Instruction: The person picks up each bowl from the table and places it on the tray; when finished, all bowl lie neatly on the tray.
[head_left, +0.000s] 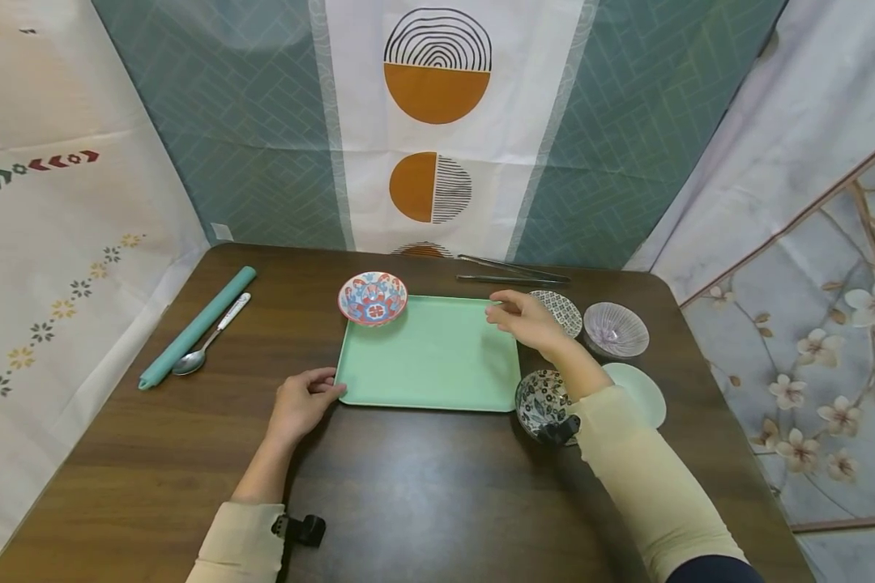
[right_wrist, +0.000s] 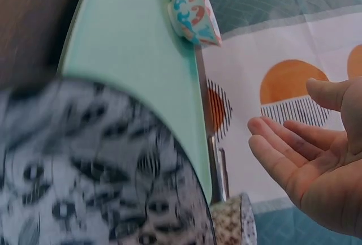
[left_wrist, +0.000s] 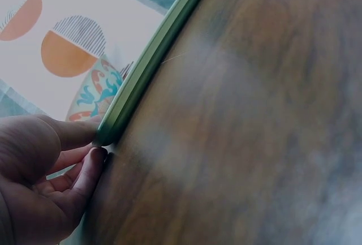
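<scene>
The light green tray [head_left: 430, 356] lies on the brown table. My left hand [head_left: 304, 405] is at its near left corner, and in the left wrist view the thumb and a finger pinch the tray's rim [left_wrist: 133, 89]. A bowl with red and blue patterns [head_left: 373, 300] stands at the tray's far left corner. My right hand [head_left: 528, 318] hovers over the right side of the tray, fingers loosely spread, holding nothing. Beside it is a small patterned bowl [head_left: 558, 312]. A black-and-white floral bowl [head_left: 535, 401] stands at the tray's near right corner, partly hidden by the right forearm.
Farther right are a purple-grey striped bowl [head_left: 616, 330] and a pale green dish [head_left: 640, 393]. Metal tongs [head_left: 514, 275] lie along the back edge. On the left lie a teal rolled-up mat [head_left: 197, 329] and a spoon [head_left: 211, 336]. Patterned cloths hang behind and at both sides.
</scene>
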Motion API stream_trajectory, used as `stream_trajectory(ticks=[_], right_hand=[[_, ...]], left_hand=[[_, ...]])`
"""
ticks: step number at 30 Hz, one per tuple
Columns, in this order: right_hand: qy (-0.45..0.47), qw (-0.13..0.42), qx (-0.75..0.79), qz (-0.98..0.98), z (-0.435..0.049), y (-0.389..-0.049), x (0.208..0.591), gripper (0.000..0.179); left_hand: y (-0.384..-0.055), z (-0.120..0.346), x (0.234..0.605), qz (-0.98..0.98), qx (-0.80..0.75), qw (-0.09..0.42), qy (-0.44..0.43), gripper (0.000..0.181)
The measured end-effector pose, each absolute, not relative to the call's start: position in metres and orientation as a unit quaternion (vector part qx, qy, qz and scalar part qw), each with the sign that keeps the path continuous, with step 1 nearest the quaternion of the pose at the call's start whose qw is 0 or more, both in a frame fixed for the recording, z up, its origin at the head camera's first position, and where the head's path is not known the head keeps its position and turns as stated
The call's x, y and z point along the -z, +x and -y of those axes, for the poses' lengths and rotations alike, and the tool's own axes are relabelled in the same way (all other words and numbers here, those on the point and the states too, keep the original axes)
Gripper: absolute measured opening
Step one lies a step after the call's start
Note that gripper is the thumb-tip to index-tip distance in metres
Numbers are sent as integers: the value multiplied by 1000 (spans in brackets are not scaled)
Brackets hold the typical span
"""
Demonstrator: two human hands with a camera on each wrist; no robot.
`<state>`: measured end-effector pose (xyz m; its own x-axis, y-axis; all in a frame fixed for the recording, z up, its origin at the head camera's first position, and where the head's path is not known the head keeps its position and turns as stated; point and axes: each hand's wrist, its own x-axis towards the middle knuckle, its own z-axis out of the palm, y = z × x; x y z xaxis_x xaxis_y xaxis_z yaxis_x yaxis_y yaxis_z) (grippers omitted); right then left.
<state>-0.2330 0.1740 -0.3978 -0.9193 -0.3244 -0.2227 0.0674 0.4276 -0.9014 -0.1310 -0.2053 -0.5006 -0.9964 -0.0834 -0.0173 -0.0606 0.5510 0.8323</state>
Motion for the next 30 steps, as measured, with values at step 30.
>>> stream_trajectory(ticks=[30], right_hand=[[-51,39,445,-893,-269,-192,396,51]], left_hand=[[-132,205,500,876,479,9,44,37]])
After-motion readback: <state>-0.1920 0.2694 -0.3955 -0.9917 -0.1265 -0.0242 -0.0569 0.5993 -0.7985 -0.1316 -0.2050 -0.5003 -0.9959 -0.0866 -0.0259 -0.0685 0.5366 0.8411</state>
